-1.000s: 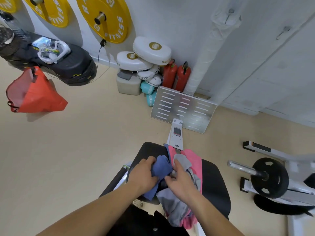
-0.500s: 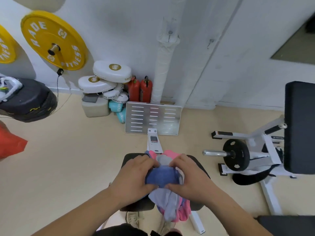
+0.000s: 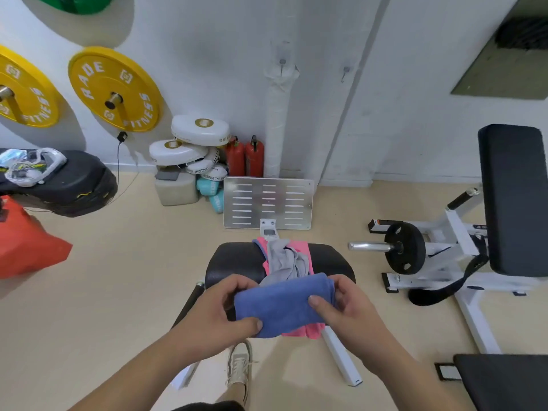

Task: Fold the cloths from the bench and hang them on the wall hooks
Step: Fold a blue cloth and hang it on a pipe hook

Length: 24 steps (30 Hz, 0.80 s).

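Both hands, left hand (image 3: 219,310) and right hand (image 3: 347,307), grip the folded blue cloth (image 3: 281,307), fingers curled; next, carry it to a wall hook (image 3: 344,73).

Red extinguishers (image 3: 245,158) stand just beside stacked white pads (image 3: 189,143), below a yellow weight plate (image 3: 114,90).

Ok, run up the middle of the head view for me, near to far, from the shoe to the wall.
Shoe → blue cloth → grey cloth on the bench → slotted metal plate → red fire extinguishers → wall hook.
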Tool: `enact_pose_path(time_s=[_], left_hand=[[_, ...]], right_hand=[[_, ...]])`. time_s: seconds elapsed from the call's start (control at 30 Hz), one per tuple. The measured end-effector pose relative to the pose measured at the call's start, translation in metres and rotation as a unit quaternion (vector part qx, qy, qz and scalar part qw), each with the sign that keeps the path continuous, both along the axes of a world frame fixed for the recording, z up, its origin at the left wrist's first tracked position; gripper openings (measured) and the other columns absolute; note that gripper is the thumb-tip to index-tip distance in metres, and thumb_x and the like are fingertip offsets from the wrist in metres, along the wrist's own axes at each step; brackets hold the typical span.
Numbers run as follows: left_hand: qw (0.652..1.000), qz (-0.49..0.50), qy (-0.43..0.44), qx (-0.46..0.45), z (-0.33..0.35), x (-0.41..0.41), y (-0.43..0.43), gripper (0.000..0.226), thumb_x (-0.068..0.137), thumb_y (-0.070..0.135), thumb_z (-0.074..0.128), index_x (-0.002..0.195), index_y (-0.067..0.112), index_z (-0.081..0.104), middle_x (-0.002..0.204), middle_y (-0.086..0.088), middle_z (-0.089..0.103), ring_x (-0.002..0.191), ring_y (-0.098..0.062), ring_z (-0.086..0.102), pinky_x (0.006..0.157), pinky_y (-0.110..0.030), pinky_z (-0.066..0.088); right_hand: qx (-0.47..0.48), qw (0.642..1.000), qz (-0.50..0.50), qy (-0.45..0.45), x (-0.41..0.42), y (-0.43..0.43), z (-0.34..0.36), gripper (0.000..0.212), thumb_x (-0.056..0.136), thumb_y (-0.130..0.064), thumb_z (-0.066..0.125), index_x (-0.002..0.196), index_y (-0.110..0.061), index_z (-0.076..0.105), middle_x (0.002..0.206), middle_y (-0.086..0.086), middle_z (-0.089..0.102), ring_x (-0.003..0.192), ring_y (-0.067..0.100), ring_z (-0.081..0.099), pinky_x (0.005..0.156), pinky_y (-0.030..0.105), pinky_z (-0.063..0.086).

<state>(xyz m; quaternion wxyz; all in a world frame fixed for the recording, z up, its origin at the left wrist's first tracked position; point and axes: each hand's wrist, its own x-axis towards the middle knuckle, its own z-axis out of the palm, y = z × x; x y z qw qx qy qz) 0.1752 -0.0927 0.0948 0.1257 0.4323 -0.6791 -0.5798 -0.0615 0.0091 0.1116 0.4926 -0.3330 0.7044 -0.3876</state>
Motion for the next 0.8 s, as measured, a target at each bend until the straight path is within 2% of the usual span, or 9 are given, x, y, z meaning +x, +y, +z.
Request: enact_pose_path(time_s=[0.1,0.2,0.3,0.4,0.47,0.57,0.67,0.73,0.8], left_hand=[[0.998,0.035,0.022,0.038,0.001,0.008,0.026,0.04,0.071,0.011,0.074,0.108,0.026,0.066,0.099,0.001,0.073,0.084,-0.018,0.071,0.072,-0.03,0.059],[0.996,0.066,0.035,0.047,0.003,0.02,0.042,0.042,0.079,0.007,0.075,0.113,0.03,0.064,0.105,0.004,0.073,0.092,-0.019,0.072,0.077,-0.039,0.063],[0.991,0.111,0.057,0.049,0.001,0.037,0.044,0.047,0.082,0.013,0.078,0.119,0.038,0.063,0.114,0.007,0.073,0.103,-0.018,0.071,0.088,-0.042,0.062],[0.98,0.172,0.084,0.058,-0.001,0.064,0.037,0.048,0.082,0.017,0.078,0.12,0.043,0.062,0.119,0.009,0.072,0.106,-0.02,0.071,0.087,-0.037,0.062],[0.969,0.218,0.095,0.064,0.001,0.09,0.024,0.048,0.086,0.01,0.078,0.118,0.042,0.064,0.117,0.009,0.072,0.098,-0.021,0.073,0.077,-0.037,0.062],[0.952,0.284,0.097,0.059,0.007,0.14,-0.008,0.046,0.084,0.01,0.08,0.116,0.04,0.067,0.117,0.009,0.072,0.095,-0.024,0.074,0.083,-0.046,0.064],[0.934,0.34,0.101,0.047,0.013,0.201,-0.054,0.041,0.083,0.013,0.083,0.114,0.037,0.07,0.113,0.008,0.073,0.093,-0.025,0.074,0.085,-0.042,0.063],[0.925,0.362,0.107,0.043,0.018,0.245,-0.09,0.04,0.082,0.014,0.083,0.114,0.034,0.07,0.11,0.006,0.074,0.089,-0.024,0.075,0.086,-0.042,0.063],[0.921,0.37,0.114,0.035,0.021,0.291,-0.133,0.04,0.082,0.011,0.083,0.114,0.031,0.071,0.105,0.005,0.075,0.081,-0.02,0.075,0.083,-0.04,0.063]], right_hand=[[0.001,0.999,-0.04,-0.027,0.017,0.033,-0.01,0.012,0.098,-0.02,0.066,0.109,-0.02,0.062,0.099,-0.003,0.077,0.097,0.017,0.074,0.088,0.037,0.062],[-0.012,0.997,-0.059,-0.041,0.032,0.053,-0.008,0.01,0.099,-0.022,0.066,0.108,-0.018,0.064,0.098,0.0,0.078,0.098,0.019,0.074,0.09,0.038,0.059],[-0.026,0.999,-0.034,-0.032,0.041,0.053,-0.002,0.01,0.097,-0.021,0.068,0.106,-0.016,0.066,0.099,0.005,0.077,0.099,0.025,0.072,0.088,0.038,0.059],[-0.019,0.999,0.021,-0.016,0.058,0.034,0.003,0.015,0.094,-0.02,0.072,0.109,-0.02,0.068,0.102,-0.001,0.078,0.098,0.016,0.074,0.088,0.033,0.061],[-0.006,0.998,0.053,-0.012,0.08,0.009,0.007,0.019,0.092,-0.019,0.074,0.11,-0.024,0.068,0.103,-0.005,0.077,0.098,0.011,0.074,0.089,0.032,0.062],[-0.015,0.995,0.097,-0.008,0.127,-0.046,0.011,0.021,0.093,-0.016,0.072,0.111,-0.024,0.067,0.104,-0.005,0.078,0.099,0.01,0.074,0.09,0.03,0.061],[-0.049,0.993,0.107,0.002,0.19,-0.113,0.008,0.025,0.093,-0.011,0.072,0.111,-0.027,0.067,0.102,0.005,0.078,0.094,0.018,0.075,0.09,0.034,0.062],[-0.072,0.991,0.116,0.004,0.236,-0.161,0.004,0.035,0.091,-0.015,0.073,0.116,-0.037,0.064,0.096,0.019,0.072,0.084,0.026,0.072,0.084,0.038,0.059],[-0.088,0.989,0.122,-0.004,0.28,-0.209,-0.001,0.043,0.089,-0.02,0.074,0.119,-0.048,0.06,0.098,0.029,0.066,0.08,0.025,0.065,0.08,0.04,0.053]])
